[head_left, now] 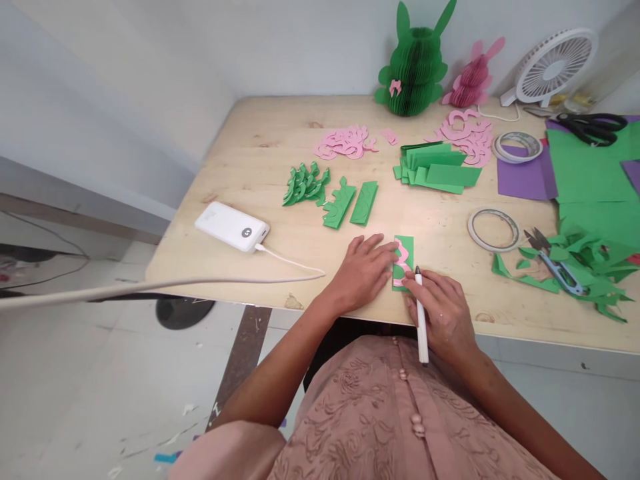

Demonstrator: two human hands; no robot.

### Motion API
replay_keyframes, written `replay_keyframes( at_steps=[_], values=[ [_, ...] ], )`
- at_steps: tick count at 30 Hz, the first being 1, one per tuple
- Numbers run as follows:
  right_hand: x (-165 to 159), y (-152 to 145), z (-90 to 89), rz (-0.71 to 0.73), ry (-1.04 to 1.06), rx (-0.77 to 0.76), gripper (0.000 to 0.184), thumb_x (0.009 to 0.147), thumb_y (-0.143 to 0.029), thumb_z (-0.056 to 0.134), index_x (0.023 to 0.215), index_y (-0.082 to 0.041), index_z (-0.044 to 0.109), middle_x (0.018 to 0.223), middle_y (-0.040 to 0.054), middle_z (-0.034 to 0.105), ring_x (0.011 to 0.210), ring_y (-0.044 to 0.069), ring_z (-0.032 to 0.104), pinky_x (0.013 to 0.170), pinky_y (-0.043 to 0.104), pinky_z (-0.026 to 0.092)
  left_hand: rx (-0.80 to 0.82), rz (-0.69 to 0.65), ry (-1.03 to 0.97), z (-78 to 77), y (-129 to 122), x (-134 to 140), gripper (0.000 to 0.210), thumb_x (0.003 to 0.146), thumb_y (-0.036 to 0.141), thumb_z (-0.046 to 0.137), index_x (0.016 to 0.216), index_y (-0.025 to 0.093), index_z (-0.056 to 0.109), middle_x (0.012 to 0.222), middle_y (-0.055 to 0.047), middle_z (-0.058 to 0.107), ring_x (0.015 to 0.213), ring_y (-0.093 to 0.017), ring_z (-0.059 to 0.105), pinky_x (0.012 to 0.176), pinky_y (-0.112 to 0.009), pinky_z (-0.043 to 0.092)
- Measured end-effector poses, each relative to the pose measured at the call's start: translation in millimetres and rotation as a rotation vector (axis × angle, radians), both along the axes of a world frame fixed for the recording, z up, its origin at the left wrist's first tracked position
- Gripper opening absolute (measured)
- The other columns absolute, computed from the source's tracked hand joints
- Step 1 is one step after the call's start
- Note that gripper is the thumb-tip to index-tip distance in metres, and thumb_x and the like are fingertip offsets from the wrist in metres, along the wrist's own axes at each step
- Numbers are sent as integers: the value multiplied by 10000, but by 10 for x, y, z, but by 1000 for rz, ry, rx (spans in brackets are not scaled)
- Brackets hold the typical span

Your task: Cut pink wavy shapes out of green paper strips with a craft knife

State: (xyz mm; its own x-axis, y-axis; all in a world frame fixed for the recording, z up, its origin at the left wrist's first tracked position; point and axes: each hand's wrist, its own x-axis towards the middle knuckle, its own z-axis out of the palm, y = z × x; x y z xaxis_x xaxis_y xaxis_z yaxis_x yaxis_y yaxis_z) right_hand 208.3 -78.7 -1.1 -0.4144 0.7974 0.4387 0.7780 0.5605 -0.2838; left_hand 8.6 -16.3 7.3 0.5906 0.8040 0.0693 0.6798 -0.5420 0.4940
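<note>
A small green paper strip (409, 245) lies at the table's front edge, with a pink curved paper cutout (401, 257) on top of it. My left hand (364, 270) rests flat, its fingertips pressing the cutout's left edge. From the right, my right hand (443, 310) touches the cutout's lower part with a fingertip. A white pen (421, 320) is held in that same hand, its dark tip pointing away from me. Beyond my hands lie two green strips with drawn outlines (364, 203) (341, 205), one of them partly cut.
Green cutouts (306, 183), pink cutouts (345, 142) and stacked green strips (437, 168) lie further back. Right are tape rolls (494, 230), small scissors (555, 263) on green scraps, and black scissors (593, 127). A power bank (233, 227) with its cable lies left. Paper rabbits (414, 70) and a fan (556, 67) stand behind.
</note>
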Motion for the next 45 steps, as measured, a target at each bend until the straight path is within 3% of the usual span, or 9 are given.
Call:
replay_keyframes(
  at_steps=[5,20,45],
  values=[
    [2,4,7,6,3,8,302,909,-120,554,1194,-191,622,1152,88,720,1144,261,598,926,411,438,-1,-24,10,22,50,-25,338,996,160,339,1193,223,607,1459,-4,521,1409,-250,355,1161,-492,239],
    [12,-1,5,1,-19,-2,326,912,-136,549,1223,-204,615,1143,86,721,1156,270,593,938,420,433,8,-36,-27,-37,52,-52,283,956,344,542,1213,236,593,1466,-22,510,1434,-253,315,1192,-482,177],
    [18,-11,22,20,1,-9,301,902,-145,558,1186,-211,633,1127,84,728,1141,269,608,946,430,450,9,-31,-19,-56,56,-49,288,933,299,582,1217,253,591,1470,-11,506,1435,-254,320,1193,-476,173]
  ],
)
